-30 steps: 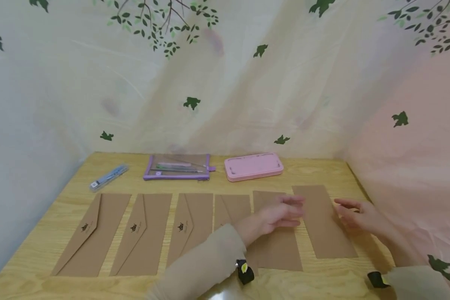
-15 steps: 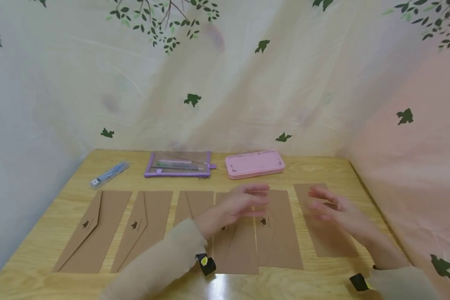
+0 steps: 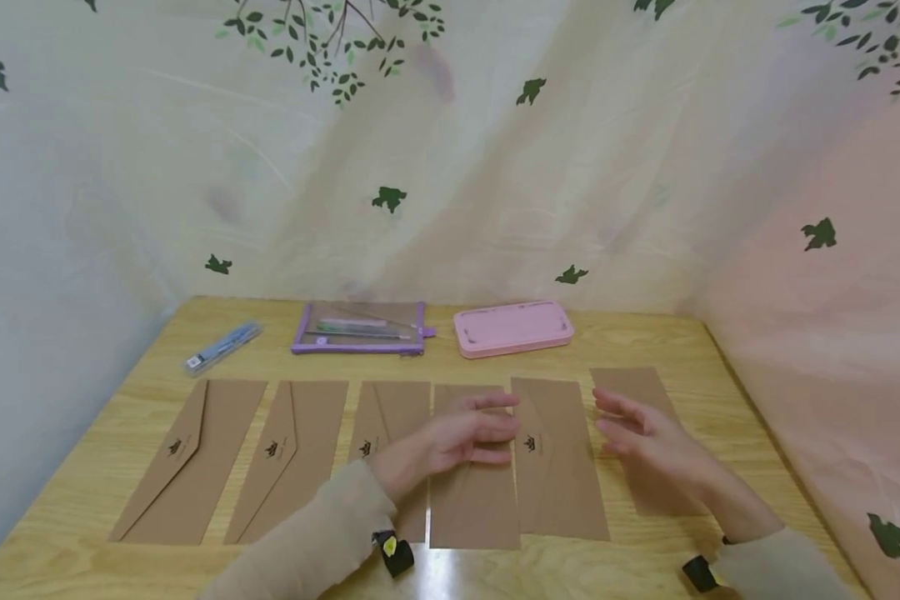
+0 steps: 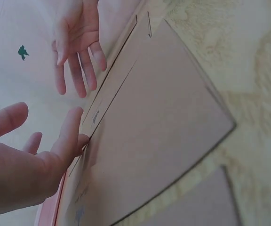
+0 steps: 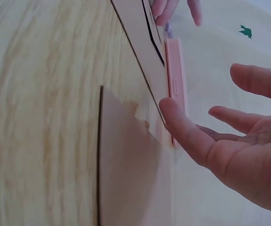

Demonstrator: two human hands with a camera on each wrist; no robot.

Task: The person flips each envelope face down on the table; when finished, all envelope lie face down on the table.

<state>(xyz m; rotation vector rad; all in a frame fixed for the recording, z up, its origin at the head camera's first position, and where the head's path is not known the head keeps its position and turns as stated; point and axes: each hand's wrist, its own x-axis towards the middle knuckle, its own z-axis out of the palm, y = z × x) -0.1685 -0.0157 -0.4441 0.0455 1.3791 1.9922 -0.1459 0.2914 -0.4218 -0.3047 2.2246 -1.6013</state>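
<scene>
Several brown kraft envelopes lie in a row on the table. My left hand (image 3: 461,433) is over the fourth envelope (image 3: 472,517) from the left, fingers spread and holding nothing. Beside it, the fifth envelope (image 3: 566,492) shows a black crown print. My right hand (image 3: 660,446) hovers over the rightmost envelope (image 3: 632,380) and partly covers it; its fingers are loosely bent around nothing. The two palms face each other across the fifth envelope. In the right wrist view, the right hand's fingertips (image 5: 170,108) overlap an envelope edge; I cannot tell whether they touch.
Farther back on the wooden table (image 3: 270,333) are a clear case (image 3: 222,347) with blue contents, a purple-edged zip pouch (image 3: 360,327) of pens and a pink pencil case (image 3: 513,329). Left of my hands lie more envelopes (image 3: 228,467). A leaf-patterned cloth (image 3: 450,208) rises behind.
Both hands have shifted left, the left from the fifth envelope to the fourth, the right from beside the rightmost envelope to over it. The envelopes stay in place.
</scene>
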